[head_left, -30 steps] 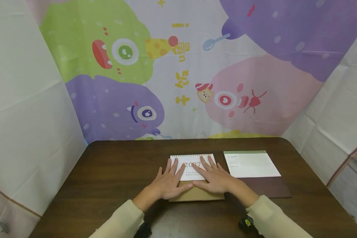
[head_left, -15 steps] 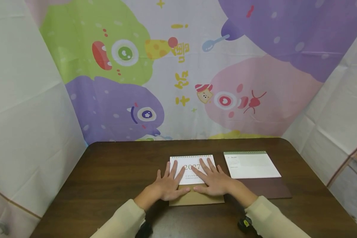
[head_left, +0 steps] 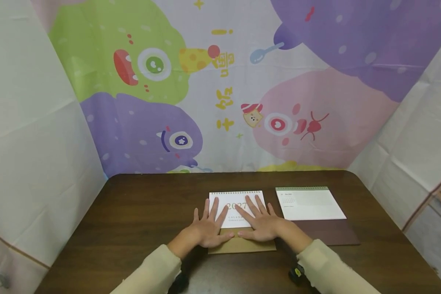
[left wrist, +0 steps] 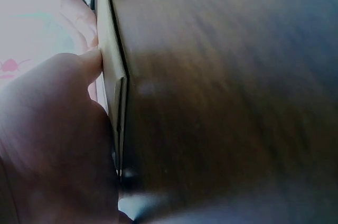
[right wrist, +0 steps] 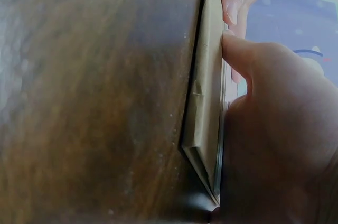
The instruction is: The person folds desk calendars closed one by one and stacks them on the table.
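Observation:
A white spiral desk calendar (head_left: pixel 237 220) printed "2027" lies on the table, its tan cardboard base (head_left: pixel 242 246) showing along the near side. My left hand (head_left: pixel 207 230) rests palm down on its left part with the fingers spread. On the right part lies my right hand (head_left: pixel 262 224), its fingers also straight and spread. Both thumbs touch the tan base and point toward each other, a small gap apart. In the left wrist view the left thumb (left wrist: pixel 92 61) presses the base's edge; the right wrist view has the right thumb (right wrist: pixel 235 49) doing likewise.
To the right lies a second desk calendar (head_left: pixel 312 204) with a green spiral top and a dark brown base (head_left: pixel 327 232). Both are on a dark wooden table (head_left: pixel 143 212). A cartoon-printed cloth (head_left: pixel 224 155) hangs behind it, with white cloth (head_left: pixel 33 114) at the sides.
The 2027 calendar has shifted slightly toward me and flattened, showing more white page above the base. Both hands stay on it with little movement.

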A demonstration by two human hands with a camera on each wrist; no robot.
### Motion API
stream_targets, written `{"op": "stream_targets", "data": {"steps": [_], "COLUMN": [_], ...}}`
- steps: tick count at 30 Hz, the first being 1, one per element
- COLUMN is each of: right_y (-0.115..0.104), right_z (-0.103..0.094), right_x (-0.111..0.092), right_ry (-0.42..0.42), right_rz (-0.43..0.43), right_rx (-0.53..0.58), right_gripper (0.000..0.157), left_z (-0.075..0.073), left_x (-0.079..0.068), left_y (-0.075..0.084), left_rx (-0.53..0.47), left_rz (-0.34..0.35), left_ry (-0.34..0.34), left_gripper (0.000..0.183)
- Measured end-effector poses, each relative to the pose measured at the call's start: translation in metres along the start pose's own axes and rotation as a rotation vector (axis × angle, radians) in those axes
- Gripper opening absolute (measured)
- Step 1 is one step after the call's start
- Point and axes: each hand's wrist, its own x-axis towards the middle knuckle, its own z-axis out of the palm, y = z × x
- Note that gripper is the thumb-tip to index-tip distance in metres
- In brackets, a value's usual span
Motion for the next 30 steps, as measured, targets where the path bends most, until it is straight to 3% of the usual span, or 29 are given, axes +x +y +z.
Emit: {"op": "stream_targets", "data": {"steps": [13,19,27,30], "right_y": [0.009,0.006,0.009,0.011], "right_z": [0.006,0.005,0.003,0.001], "right_x": [0.006,0.005,0.002,0.000], "right_ry": [0.012,0.029,0.167,0.286], "right_rz": [-0.014,-0.008,-0.050,-0.051], "right_rx": [0.020,0.000,0.073,0.096], "right_gripper": [0.101,0.096,0.080,0.073], "left_z": [-0.004,-0.004,-0.018,-0.014], "left_x": [-0.003,-0.004,-0.021,-0.013], "left_y": [0.002,-0.001,0.006,0.000], "left_rx": [0.024,-0.027,-0.228,-0.284], "left_rz": [0.005,0.021,0.087,0.080], "left_ry": [-0.012,0.000,0.175,0.275], "left_gripper": [0.100,0.099,0.076,0.070]}}
